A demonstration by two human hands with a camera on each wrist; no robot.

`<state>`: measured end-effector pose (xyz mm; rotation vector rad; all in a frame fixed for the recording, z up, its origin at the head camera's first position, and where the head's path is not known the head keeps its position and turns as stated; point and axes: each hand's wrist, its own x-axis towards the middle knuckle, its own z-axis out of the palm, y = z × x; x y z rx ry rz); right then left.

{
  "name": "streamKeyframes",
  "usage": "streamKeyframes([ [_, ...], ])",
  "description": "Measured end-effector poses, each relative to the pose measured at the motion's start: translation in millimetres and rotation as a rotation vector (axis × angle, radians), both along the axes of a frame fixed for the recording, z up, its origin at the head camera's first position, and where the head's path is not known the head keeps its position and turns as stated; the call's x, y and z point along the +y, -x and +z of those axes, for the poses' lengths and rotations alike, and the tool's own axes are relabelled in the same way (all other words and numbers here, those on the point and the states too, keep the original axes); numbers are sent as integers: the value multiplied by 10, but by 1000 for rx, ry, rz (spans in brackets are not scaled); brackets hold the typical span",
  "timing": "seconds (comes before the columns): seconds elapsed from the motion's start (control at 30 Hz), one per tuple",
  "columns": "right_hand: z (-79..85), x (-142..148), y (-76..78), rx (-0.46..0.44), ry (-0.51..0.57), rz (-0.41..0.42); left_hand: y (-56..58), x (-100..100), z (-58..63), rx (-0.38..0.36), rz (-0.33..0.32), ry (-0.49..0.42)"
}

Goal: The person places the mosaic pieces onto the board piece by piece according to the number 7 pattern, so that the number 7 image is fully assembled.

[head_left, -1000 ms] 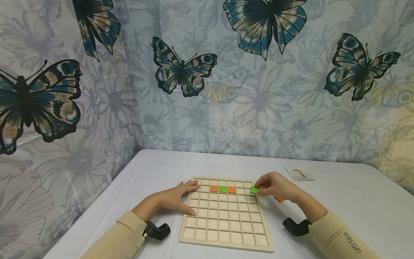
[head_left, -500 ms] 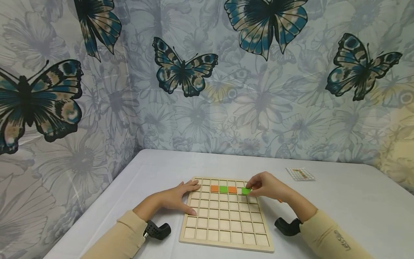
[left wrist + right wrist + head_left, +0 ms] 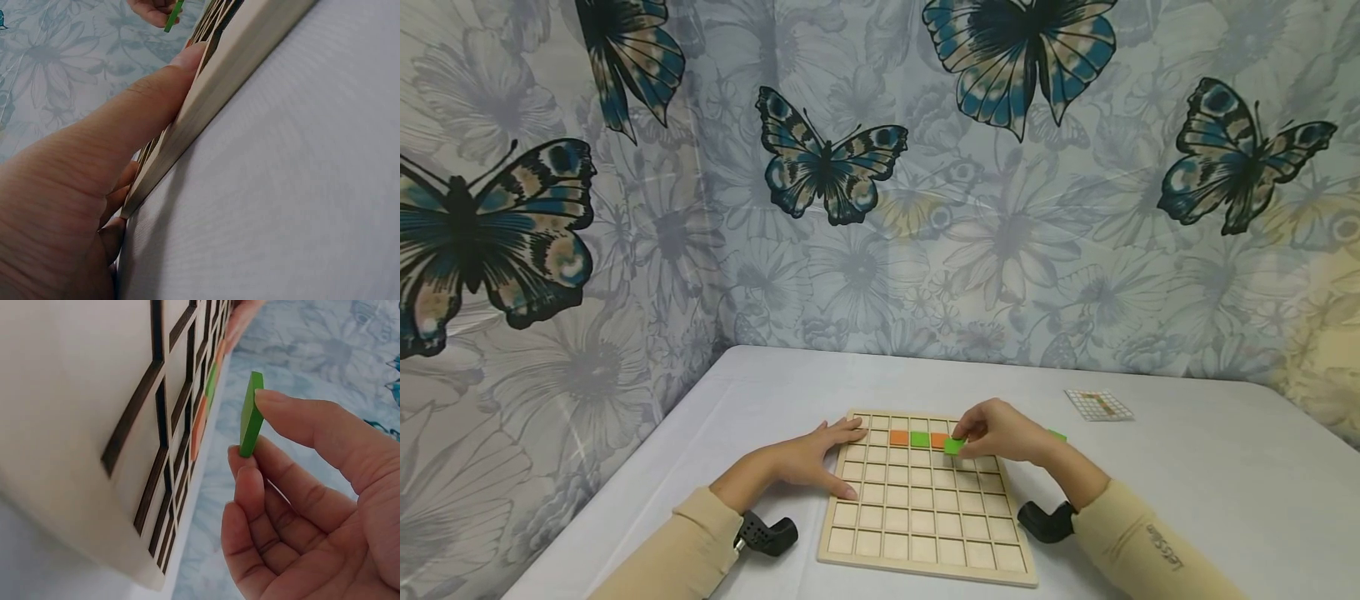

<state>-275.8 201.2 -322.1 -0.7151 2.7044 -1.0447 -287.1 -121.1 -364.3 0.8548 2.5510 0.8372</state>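
Note:
A square wooden grid board (image 3: pixel 922 523) lies on the white table. My right hand (image 3: pixel 1007 433) pinches a green square tile (image 3: pixel 953 447) between thumb and fingertips, above the board. In the right wrist view the tile (image 3: pixel 251 415) is held on edge, apart from the grid. Three tiles sit in the board's second row from the far side: an orange tile (image 3: pixel 898 437), a green tile (image 3: pixel 920 439) and another orange tile (image 3: pixel 937 439). My left hand (image 3: pixel 805 458) rests spread at the board's left edge, its thumb (image 3: pixel 153 100) lying over the wooden rim.
Another green piece (image 3: pixel 1057 435) shows on the table behind my right forearm. Farther back on the right lies a small card (image 3: pixel 1099 406) printed with a coloured grid. Black wrist mounts (image 3: pixel 769 535) stick out beside both sleeves. A butterfly-patterned cloth (image 3: pixel 857 283) hangs behind the table.
My right hand has carried the green tile leftward, from the board's right edge to beside the nearer orange tile. The left hand stays put. The green piece behind my forearm has come into sight.

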Motion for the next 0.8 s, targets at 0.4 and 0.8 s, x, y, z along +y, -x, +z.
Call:
streamKeyframes([
  [0.4,-19,-110,76,12,4,15,23,-7,-22,4,-4,3],
  [0.8,-56,-138,95,-14,18,17,26,-17,-26,11,2,12],
])
